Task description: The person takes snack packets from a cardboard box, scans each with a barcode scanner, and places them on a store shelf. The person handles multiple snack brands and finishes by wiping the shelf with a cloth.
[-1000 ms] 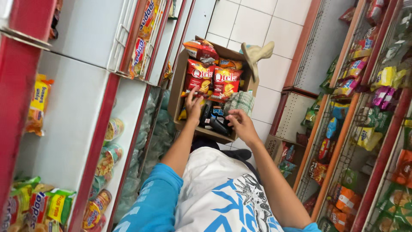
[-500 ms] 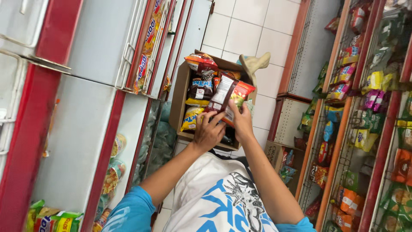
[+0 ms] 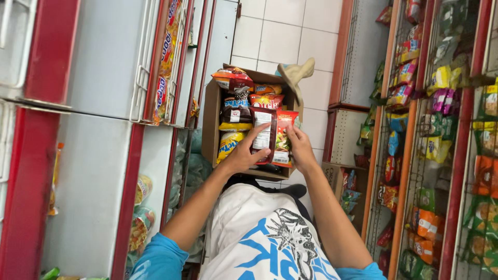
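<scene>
Two hands hold snack packets upright over an open cardboard box.

Nearest the camera, both forearms run up from the lap toward the box. The left hand (image 3: 243, 155) has its grip pinched around a dark red packet (image 3: 263, 134), fingers wrapped over its lower edge; the right hand (image 3: 300, 150) pinches a brighter red packet (image 3: 284, 140) just beside it, the two packets touching side by side. Each packet's long axis runs away from the body, directly above the hand that holds it. Beyond them the cardboard box (image 3: 210, 124) stands on the tiled floor, filled with yellow, brown and orange packets. Farther out, wire racks of snacks (image 3: 415, 135) line the right side and red-framed shelving (image 3: 129, 171) the left.
</scene>
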